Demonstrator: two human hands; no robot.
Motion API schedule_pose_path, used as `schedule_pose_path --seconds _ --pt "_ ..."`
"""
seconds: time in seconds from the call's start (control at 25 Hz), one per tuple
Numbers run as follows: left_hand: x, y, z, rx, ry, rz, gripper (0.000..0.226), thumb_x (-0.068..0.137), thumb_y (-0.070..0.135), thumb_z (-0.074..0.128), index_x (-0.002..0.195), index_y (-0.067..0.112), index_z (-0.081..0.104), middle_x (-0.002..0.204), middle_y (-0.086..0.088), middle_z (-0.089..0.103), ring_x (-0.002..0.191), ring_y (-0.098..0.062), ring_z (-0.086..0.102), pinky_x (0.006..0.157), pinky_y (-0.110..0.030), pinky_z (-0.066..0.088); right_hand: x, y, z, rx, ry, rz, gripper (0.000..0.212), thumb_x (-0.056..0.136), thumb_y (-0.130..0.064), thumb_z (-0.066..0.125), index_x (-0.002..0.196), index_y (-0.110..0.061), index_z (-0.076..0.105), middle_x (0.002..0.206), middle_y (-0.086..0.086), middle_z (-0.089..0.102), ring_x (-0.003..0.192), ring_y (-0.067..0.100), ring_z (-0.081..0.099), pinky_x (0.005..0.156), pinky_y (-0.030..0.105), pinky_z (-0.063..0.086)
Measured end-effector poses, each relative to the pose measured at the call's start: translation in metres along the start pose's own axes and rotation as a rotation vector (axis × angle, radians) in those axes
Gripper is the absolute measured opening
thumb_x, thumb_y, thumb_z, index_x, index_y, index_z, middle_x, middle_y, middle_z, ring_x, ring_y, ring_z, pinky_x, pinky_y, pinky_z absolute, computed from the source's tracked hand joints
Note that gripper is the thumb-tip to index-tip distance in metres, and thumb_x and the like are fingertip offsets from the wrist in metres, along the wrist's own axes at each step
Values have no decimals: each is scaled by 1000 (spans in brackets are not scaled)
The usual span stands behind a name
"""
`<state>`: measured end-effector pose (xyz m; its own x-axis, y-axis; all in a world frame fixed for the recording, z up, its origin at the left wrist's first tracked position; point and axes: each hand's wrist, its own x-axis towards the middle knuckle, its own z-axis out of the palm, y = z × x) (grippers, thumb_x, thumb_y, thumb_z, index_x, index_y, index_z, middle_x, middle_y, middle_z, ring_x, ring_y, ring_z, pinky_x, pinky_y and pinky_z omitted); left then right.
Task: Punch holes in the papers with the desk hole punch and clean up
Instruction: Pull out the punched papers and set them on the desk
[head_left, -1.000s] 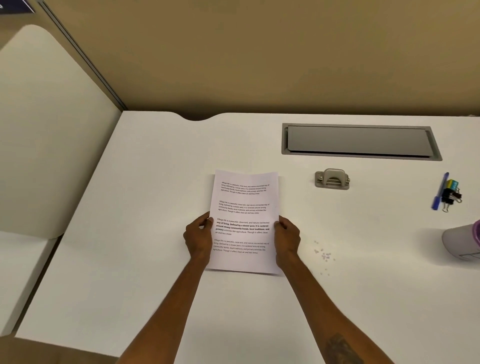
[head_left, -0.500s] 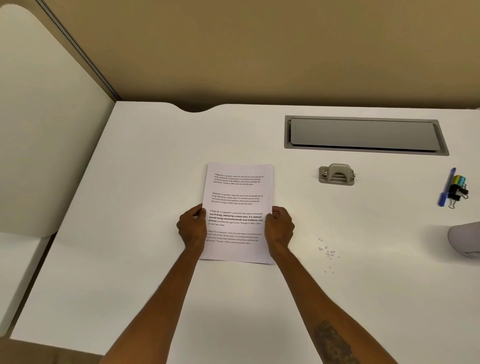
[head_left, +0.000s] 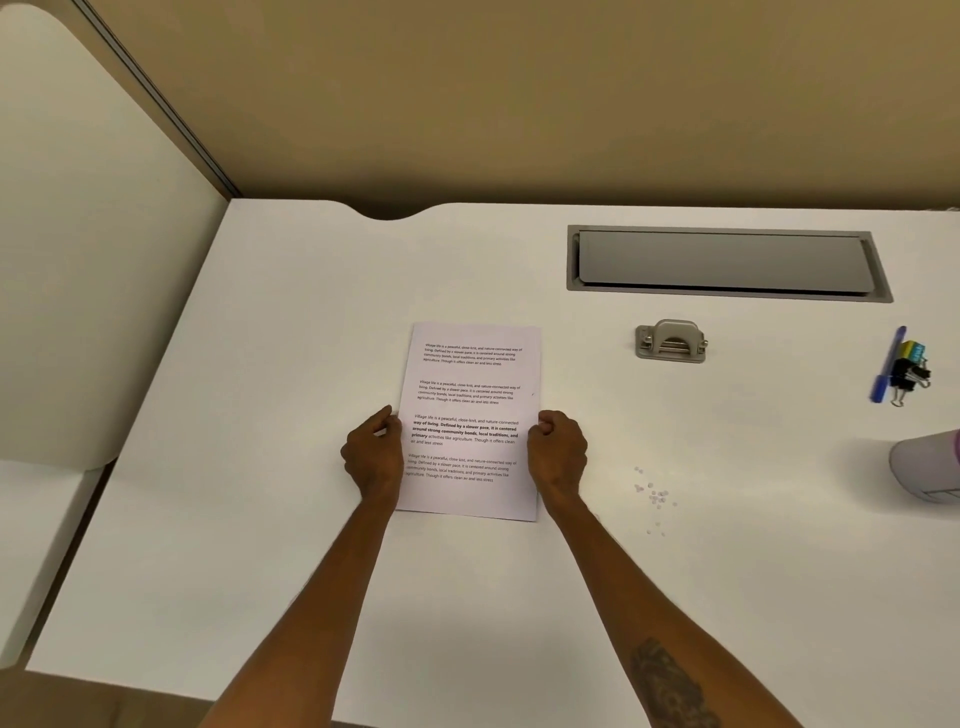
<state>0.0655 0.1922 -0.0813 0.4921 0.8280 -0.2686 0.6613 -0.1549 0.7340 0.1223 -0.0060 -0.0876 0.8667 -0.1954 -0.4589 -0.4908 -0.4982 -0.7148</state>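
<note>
A stack of printed white papers (head_left: 475, 374) lies in the middle of the white desk (head_left: 260, 519). My left hand (head_left: 373, 454) grips its left edge and my right hand (head_left: 557, 453) grips its right edge, both at about mid-height of the sheet. The grey metal desk hole punch (head_left: 671, 341) stands to the right of the papers, apart from both hands. Small white paper dots (head_left: 653, 496) lie scattered on the desk to the right of my right hand.
A grey cable hatch (head_left: 727, 263) is set into the desk behind the punch. A blue pen (head_left: 887, 365) and coloured binder clips (head_left: 910, 370) lie at the far right. A pale cup-like container (head_left: 927, 465) lies at the right edge. A partition panel (head_left: 93, 260) stands left.
The view has shifted slightly, so everything sits a little higher and further left in frame. Both hands keep their hold on the papers' side edges.
</note>
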Motion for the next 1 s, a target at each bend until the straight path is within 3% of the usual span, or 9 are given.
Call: schedule_pose_path --seconds 0.12,0.24,0.48,0.64,0.76,0.88,1.0 --pt "-6 -3 -5 -16 44 -15 27 93 22 62 117 15 72 113 -7 74 108 -25 67 99 -36 47 -1 8 -16 0 17 -18 34 95 -8 45 122 -10 65 126 9 63 117 27 58 101 34 43" --pt "-24 -1 0 12 67 64 25 94 22 62 116 16 73 108 -5 75 93 -20 67 85 -26 46 1 20 -39 25 64 -54 32 96 -6 45 119 -9 68 124 9 66 117 25 59 100 32 43" --pt "-92 16 41 -98 -205 376 19 89 8 68 106 12 76 102 -1 75 85 -17 70 82 -27 56 0 68 -104 6 115 -194 25 96 -6 52 113 -6 69 116 9 68 111 26 62 97 30 46" --pt "-137 14 69 -84 -401 414 21 91 6 66 109 11 75 103 0 76 90 -10 70 85 -18 54 -27 103 -104 -446 10 -633 30 93 -5 55 122 -6 66 121 11 65 111 31 59 94 40 47" --pt "-160 7 81 -70 -434 343 25 92 1 61 112 10 73 104 -2 76 96 -11 70 93 -21 53 -44 129 -88 -729 -26 -920 40 95 -18 54 135 -12 57 144 9 54 130 32 51 105 50 40" --pt "-172 3 83 -27 -440 344 27 93 0 58 114 9 73 105 -2 76 99 -11 69 94 -19 51 -44 144 -89 -852 -83 -932 50 103 -42 38 149 -24 39 163 0 25 150 29 24 116 58 21" --pt "-178 3 87 16 -444 358 23 94 7 61 113 11 73 108 0 75 97 -8 68 90 -12 49 -34 152 -102 -897 -78 -842 53 103 -50 31 152 -29 32 166 -2 15 153 27 13 118 58 15"
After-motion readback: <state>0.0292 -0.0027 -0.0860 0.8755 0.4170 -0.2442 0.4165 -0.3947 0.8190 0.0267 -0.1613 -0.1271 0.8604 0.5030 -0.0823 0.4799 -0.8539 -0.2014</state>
